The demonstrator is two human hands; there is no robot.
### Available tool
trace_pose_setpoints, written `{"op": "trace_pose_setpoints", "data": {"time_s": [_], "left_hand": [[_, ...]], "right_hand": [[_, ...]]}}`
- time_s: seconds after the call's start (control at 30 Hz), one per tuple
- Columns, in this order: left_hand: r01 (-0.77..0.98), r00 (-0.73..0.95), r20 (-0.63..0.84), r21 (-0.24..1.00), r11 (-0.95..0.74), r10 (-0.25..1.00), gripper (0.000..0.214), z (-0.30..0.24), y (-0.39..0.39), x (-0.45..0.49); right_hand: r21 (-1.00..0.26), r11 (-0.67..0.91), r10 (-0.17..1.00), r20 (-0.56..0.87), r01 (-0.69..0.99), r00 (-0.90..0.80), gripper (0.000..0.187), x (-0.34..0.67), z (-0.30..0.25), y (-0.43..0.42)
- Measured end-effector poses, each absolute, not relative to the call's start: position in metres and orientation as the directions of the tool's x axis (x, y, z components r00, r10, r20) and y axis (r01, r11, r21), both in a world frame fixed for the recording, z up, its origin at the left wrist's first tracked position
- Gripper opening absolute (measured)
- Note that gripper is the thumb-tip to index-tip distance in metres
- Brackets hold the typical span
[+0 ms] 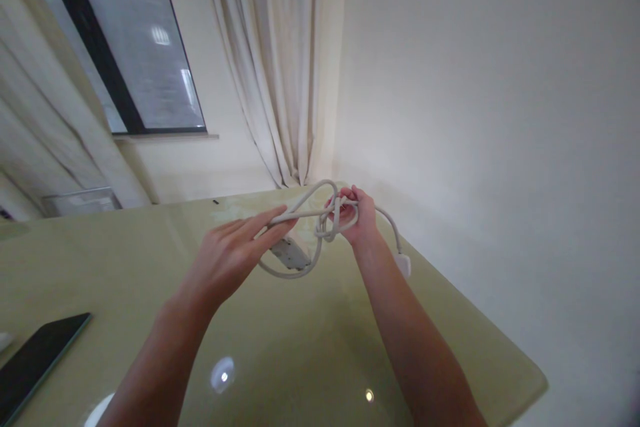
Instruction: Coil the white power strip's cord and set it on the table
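A white power cable (320, 220) is looped and tangled in the air above a glossy yellow-green table (310, 340). My right hand (355, 213) is closed around a bundle of its loops. My left hand (235, 253) reaches in from the left with fingers stretched out, its fingertips pinching one strand of the cable. A white power strip (290, 252) hangs or lies just under the loops, partly hidden by my left fingers. The cable's white plug (404, 264) dangles to the right of my right wrist.
A dark flat tablet or phone (35, 357) lies at the table's near left edge. Cream curtains (280, 60) hang in the room corner behind the table, with a dark-framed window (135, 47) to the left. The table's right edge runs close to the wall.
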State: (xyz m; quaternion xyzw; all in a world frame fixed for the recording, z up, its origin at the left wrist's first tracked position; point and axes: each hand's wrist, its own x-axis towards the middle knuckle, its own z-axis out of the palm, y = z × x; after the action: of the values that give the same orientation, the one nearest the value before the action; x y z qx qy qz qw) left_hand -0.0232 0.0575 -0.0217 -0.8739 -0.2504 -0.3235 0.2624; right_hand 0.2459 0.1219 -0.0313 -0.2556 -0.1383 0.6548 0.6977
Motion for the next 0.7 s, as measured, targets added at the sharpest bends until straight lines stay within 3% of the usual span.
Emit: {"op": "trace_pose_setpoints", "data": {"time_s": [0.2,0.37,0.5,0.7], "left_hand": [[0.621,0.709,0.659,-0.416,-0.664,0.250,0.040,-0.011,0.050,-0.025],[0.638,0.710,0.650,-0.433,-0.637,0.270,0.027,-0.010,0.051,-0.024],[0.655,0.722,0.591,-0.414,-0.632,0.360,0.024,-0.017,0.055,-0.021],[0.758,0.633,0.642,-0.399,-0.516,0.433,0.029,-0.023,0.055,-0.017]], "right_hand": [[-0.583,0.013,0.984,-0.139,-0.813,0.115,0.032,0.244,-0.029,0.121],[-0.659,0.060,0.983,-0.091,-0.749,0.159,0.036,0.244,-0.026,0.118],[-0.697,0.114,0.985,-0.013,-0.708,0.172,0.040,0.242,-0.023,0.114],[-0.775,0.134,0.990,0.075,-0.618,0.120,0.031,0.241,-0.024,0.116]]}}
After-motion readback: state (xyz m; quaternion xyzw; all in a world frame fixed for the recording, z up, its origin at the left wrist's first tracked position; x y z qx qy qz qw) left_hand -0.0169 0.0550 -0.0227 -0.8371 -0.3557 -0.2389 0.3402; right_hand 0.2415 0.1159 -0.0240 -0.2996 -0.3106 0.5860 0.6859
